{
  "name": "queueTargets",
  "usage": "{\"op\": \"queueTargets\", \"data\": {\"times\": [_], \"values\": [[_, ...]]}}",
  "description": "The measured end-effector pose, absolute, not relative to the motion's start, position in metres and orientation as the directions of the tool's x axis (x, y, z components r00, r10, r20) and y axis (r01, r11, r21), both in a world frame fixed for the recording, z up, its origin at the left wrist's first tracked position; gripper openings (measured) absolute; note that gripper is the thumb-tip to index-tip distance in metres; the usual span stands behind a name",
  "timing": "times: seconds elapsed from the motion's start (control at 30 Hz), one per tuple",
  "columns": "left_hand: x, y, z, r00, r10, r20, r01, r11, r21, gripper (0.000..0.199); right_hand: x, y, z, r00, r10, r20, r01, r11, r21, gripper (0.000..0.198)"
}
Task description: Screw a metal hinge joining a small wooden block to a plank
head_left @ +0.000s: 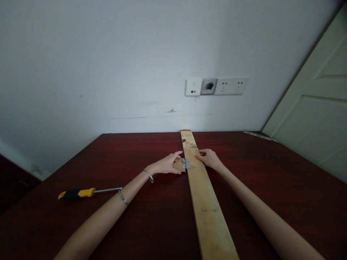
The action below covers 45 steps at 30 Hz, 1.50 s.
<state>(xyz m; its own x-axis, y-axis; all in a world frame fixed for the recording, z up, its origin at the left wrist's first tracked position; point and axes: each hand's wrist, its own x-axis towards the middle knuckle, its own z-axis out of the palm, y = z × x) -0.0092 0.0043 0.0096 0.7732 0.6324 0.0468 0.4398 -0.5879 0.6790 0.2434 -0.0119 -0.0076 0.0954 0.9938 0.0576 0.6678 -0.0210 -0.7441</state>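
Observation:
A long pale wooden board (207,202) lies on the dark red table, running from near the wall towards me. Against its left edge sits a small wooden block (178,165), and a silver metal hinge (185,163) spans the seam between the two. My left hand (168,163) grips the small block, thumb on the near side and fingers on the far side. On the other side, my right hand (208,159) pinches the board's right edge, with the thumb on top. Whether screws sit in the hinge is too small to tell.
A yellow and black screwdriver (78,194) lies on the table (130,151) to the left, its tip by my left forearm. A thin flat strip (260,136) rests at the far right edge. Sockets (217,86) are on the wall behind; a white door (322,94) stands right.

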Motion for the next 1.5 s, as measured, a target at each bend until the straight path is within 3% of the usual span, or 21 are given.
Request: {"op": "queueTargets", "data": {"times": [0.3,0.73,0.9,1.07,1.3,1.5], "values": [[-0.009,0.004,0.007,0.772,0.633,0.059,0.451,-0.611,0.650,0.094,0.239,-0.018,0.000,0.134,0.991,-0.011,0.563,-0.086,-0.822,0.027],[-0.010,0.004,0.010,0.777,0.624,0.084,0.444,-0.639,0.628,0.094,0.246,-0.016,0.009,0.187,0.980,0.072,0.579,-0.051,-0.813,0.031],[-0.020,0.007,0.035,0.764,0.628,0.148,0.447,-0.681,0.580,0.071,0.239,-0.020,0.024,0.157,0.976,0.150,0.603,0.025,-0.797,0.033],[-0.047,0.012,0.060,0.745,0.628,0.226,0.489,-0.744,0.456,0.050,0.225,-0.027,0.037,0.087,0.967,0.239,0.621,0.135,-0.772,0.031],[-0.107,0.017,0.091,0.731,0.677,0.081,0.637,-0.720,0.274,0.031,0.205,-0.044,0.055,0.016,0.951,0.309,0.592,0.240,-0.769,0.031],[-0.171,-0.007,0.122,0.685,0.726,-0.062,0.723,-0.667,0.180,0.031,0.194,-0.055,0.067,-0.088,0.939,0.332,0.533,0.326,-0.781,0.034]]}}
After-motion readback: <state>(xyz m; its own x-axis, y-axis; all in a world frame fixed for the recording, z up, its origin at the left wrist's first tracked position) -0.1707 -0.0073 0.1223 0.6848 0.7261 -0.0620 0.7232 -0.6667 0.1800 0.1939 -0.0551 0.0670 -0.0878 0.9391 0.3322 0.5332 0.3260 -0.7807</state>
